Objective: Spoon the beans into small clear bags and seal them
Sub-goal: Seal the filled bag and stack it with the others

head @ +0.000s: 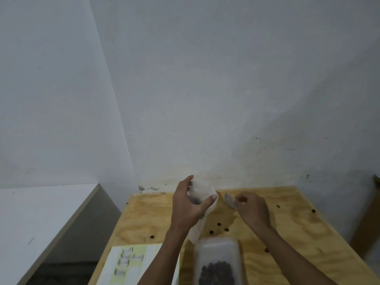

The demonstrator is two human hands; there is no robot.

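I note a plywood table [287,233], pale yellow with a visible swirling grain, set against a matt white wall [205,79]. On its near edge stands a translucent plastic container [218,258], rectangular with rounded corners, holding a heap of dark round beans [217,273].

The left hand [186,206] is raised above the table and grasps a small clear bag [202,204]: the thumb lies across the bag's front, the fingers curl round its far side. The bag is thin, soft and cloudy; a few dark beans show through its middle, and its lower end hangs down past the wrist to just above the container's far rim.

The right hand [254,209] is just to the right of the bag, fingers curled round a spoon [230,200] whose pale, blurred bowl points toward the bag. Something small and brownish sits at the fingertips; I cannot tell what it is. Spoon and bag are close but apart.

Loose beans [219,224] lie scattered on the wood, several between the container and the hands, others well off to the right. To the left of the container lies a flat sheet [127,262], white and pale yellow with blurred grey markings; the left forearm crosses over its right side. A white surface [41,219] stands left of the table across a dark gap. A brown object is cut off at the right edge.
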